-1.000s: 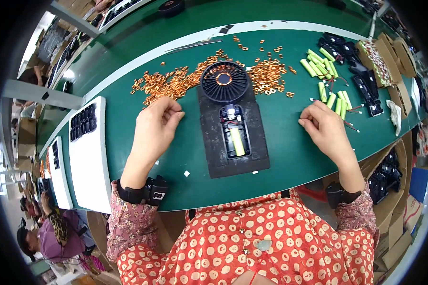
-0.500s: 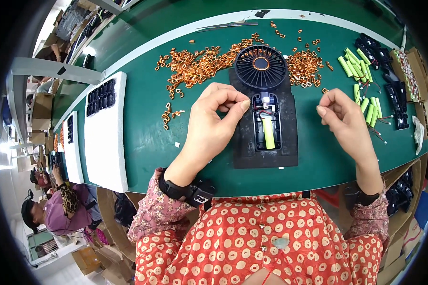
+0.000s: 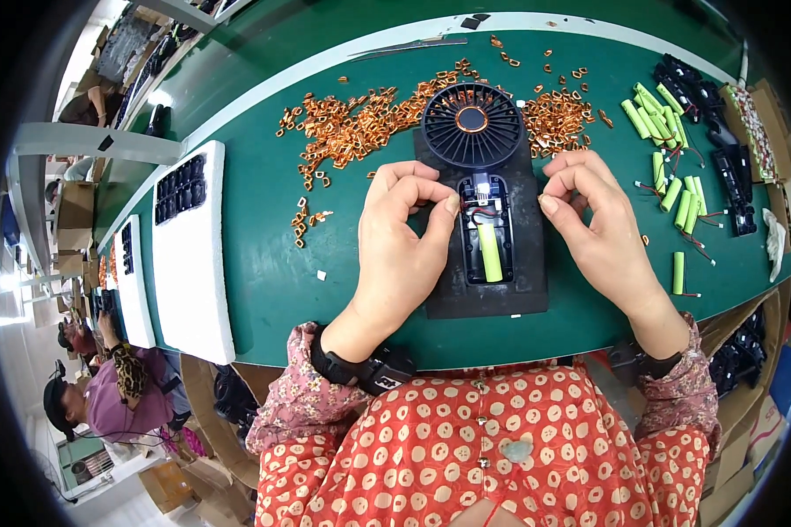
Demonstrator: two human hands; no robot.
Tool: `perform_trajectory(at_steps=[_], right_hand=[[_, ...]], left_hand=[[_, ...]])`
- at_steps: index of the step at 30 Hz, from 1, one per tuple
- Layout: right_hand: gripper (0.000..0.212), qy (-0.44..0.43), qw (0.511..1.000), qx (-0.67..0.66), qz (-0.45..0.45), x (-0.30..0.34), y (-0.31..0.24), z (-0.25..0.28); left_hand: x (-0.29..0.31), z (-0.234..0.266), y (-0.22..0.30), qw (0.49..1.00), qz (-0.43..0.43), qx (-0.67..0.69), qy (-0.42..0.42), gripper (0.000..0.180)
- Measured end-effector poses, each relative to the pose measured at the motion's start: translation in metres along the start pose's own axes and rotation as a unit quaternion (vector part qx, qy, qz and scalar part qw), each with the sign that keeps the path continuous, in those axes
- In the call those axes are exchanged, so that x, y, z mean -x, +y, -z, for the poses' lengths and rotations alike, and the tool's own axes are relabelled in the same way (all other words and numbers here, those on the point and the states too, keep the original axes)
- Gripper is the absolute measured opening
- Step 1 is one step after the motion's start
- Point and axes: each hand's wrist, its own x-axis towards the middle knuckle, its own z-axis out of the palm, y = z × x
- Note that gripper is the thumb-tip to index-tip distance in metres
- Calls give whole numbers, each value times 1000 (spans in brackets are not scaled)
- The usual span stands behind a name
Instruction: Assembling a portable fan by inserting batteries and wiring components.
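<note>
A black hand-held fan [image 3: 472,132] lies on a black foam pad [image 3: 488,299] on the green table. Its handle is open, showing a green battery [image 3: 489,252] and thin wires above it. My left hand [image 3: 404,241] pinches thumb and forefinger over the top left of the open handle, apparently on a small copper piece that the fingertips mostly hide. My right hand [image 3: 598,228] curls its fingers against the right edge of the handle, beside the wires.
Loose copper pieces [image 3: 360,123] lie heaped behind the fan. Green batteries with leads [image 3: 668,132] and black fan parts [image 3: 721,114] are at the right. White foam trays [image 3: 189,255] holding black parts sit at the left. Another person [image 3: 105,386] sits at lower left.
My left hand came from the copper pile to the fan's handle with fingers pinched. My right hand moved in from the batteries to the handle's right edge.
</note>
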Motion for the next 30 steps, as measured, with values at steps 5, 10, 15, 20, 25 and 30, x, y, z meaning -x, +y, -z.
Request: perform_trajectory(at_steps=[5, 10, 15, 20, 25, 30], right_hand=[[10, 35, 998, 38, 44, -1, -1, -14], [11, 56, 998, 20, 33, -5, -1, -31], [10, 52, 997, 51, 17, -6, -5, -35], [12, 45, 998, 38, 15, -9, -2, -31], [12, 17, 998, 55, 3, -13, -3, -24], [12, -21, 998, 51, 0, -17, -3, -16]], left_hand=[[0, -10, 0, 998, -29, -27, 57, 19], [-1, -14, -9, 996, -64, -12, 65, 20], [0, -12, -7, 996, -69, 5, 65, 18], [0, -12, -11, 996, -64, 5, 56, 17], [0, -12, -10, 997, -60, 9, 56, 17], [0, -11, -11, 997, -58, 13, 51, 16]])
